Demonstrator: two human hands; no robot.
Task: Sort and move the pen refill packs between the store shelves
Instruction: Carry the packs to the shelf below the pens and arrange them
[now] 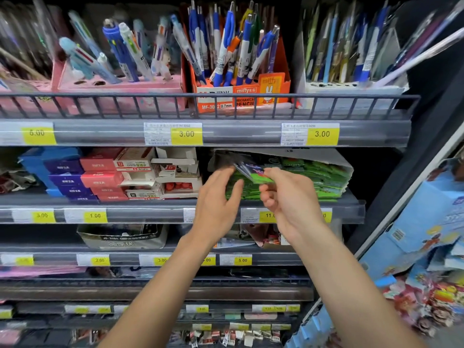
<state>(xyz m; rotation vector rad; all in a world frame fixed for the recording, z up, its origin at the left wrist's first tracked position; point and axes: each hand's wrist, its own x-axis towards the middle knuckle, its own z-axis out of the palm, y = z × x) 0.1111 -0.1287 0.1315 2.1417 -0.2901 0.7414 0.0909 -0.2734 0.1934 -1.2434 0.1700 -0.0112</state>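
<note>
My right hand (pixel 286 197) pinches a few thin refill packs (pixel 251 172) with green and blue print, holding them in front of the second shelf. My left hand (pixel 221 197) is spread just left of them, fingers straight, its fingertips near the packs' left edge; whether it touches them I cannot tell. Behind both hands a grey open box (pixel 336 162) lies on the second shelf, filled with a stack of green refill packs (pixel 316 179).
Red, purple and blue small boxes (pixel 100 177) and open white cartons (pixel 175 169) fill the second shelf's left part. The top shelf holds pen displays behind a wire rail (pixel 208 96). Lower shelves carry more stock. Blue boxes (pixel 421 227) lean at the right.
</note>
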